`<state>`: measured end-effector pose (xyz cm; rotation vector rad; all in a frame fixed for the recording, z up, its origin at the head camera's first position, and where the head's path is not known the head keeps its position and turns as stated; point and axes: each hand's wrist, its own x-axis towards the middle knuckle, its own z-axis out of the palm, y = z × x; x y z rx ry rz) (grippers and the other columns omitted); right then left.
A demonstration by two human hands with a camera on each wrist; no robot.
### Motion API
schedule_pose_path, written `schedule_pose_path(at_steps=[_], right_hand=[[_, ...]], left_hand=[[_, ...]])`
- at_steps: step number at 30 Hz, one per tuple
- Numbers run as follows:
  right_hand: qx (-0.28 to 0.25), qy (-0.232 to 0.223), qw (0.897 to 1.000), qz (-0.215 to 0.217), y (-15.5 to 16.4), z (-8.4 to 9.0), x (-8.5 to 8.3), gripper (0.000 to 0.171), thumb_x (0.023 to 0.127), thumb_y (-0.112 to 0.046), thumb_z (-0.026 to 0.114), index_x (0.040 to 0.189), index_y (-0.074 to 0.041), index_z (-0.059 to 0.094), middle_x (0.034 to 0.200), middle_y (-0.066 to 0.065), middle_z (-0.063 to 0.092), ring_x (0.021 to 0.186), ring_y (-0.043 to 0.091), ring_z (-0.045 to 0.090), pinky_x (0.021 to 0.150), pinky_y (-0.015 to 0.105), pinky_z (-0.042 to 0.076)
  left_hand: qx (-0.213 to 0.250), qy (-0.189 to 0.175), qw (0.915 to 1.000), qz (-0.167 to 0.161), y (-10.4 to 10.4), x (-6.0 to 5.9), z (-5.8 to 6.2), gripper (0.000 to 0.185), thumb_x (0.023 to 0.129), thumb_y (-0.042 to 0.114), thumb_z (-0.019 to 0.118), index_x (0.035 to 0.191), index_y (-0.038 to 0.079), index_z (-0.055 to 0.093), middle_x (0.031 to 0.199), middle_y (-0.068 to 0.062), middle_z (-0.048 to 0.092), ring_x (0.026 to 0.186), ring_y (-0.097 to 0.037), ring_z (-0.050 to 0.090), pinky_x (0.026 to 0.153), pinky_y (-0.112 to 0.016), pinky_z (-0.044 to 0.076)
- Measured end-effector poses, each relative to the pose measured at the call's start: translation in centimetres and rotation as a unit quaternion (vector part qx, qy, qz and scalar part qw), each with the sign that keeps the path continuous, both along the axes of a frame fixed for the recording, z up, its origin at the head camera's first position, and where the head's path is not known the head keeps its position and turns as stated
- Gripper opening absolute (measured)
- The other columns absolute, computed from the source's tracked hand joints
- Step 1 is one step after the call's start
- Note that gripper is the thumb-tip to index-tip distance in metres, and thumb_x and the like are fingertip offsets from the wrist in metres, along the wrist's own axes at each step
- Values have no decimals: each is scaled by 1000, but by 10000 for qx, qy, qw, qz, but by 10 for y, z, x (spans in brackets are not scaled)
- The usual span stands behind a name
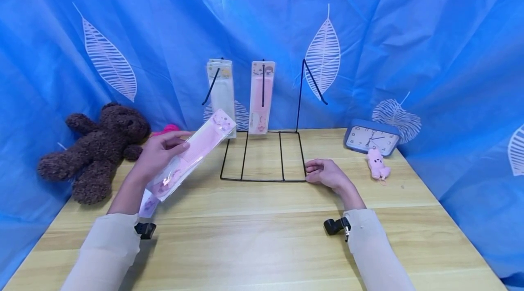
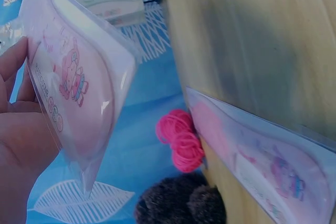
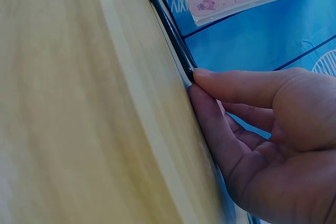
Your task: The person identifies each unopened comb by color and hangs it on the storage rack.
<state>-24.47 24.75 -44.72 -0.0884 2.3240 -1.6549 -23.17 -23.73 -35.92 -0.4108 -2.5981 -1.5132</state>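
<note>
So wooden table (image 1: pixel 254 236) w/ black wire rack (image 1: pixel 262 154) at the far middle. Left hand (image 1: pixel 157 154) grips a pink comb pack (image 1: pixel 192 154), raised, left of rack. Right hand (image 1: pixel 325 173) fingers curled, touching rack's near-right corner.

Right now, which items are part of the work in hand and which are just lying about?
In hand:
- left hand holding a pink packaged comb
- right hand touching the black wire display rack
- white packaged comb and pink packaged comb hanging on rack
- another packaged comb lying on the table

Lying about:
- brown teddy bear
- blue alarm clock
- small pink plush toy
- pink yarn
</note>
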Motion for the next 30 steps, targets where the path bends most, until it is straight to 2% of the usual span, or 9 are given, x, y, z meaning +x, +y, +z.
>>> schedule_pose_path(at_steps=[8, 17, 24, 30], right_hand=[[-33, -10, 10000, 34, 0, 0, 1, 58, 84, 7, 74, 137, 13, 50, 123, 25, 58, 101, 25, 61, 83, 26, 55], [-40, -25, 10000, -2, -1, 1, 1, 58, 84, 7, 75, 137, 12, 51, 123, 24, 58, 100, 24, 61, 83, 26, 55], [-39, -58, 10000, 0, 0, 0, 0, 58, 84, 7, 75, 138, 12, 51, 124, 24, 58, 101, 25, 61, 84, 27, 55], [-59, -66, 10000, -45, 0, -1, 0, 56, 85, 8, 74, 136, 12, 52, 121, 23, 59, 98, 22, 61, 83, 25, 55]], left_hand=[[47, 184, 9996, -231, 12, 6, 13, 36, 101, 21, 66, 134, 7, 66, 114, -18, 71, 98, -10, 66, 80, -20, 52], [-63, 277, 9995, -136, 25, 14, 26, 37, 101, 28, 67, 134, 12, 67, 114, -15, 72, 97, -18, 65, 75, -25, 52], [102, 776, 9962, -387, 33, 16, 32, 32, 99, 17, 68, 129, 7, 69, 114, -18, 72, 93, -11, 69, 69, -24, 54], [470, 962, 9920, -677, 41, 19, 38, 29, 98, 9, 69, 126, 4, 70, 105, -10, 74, 85, -15, 70, 66, -26, 55]])
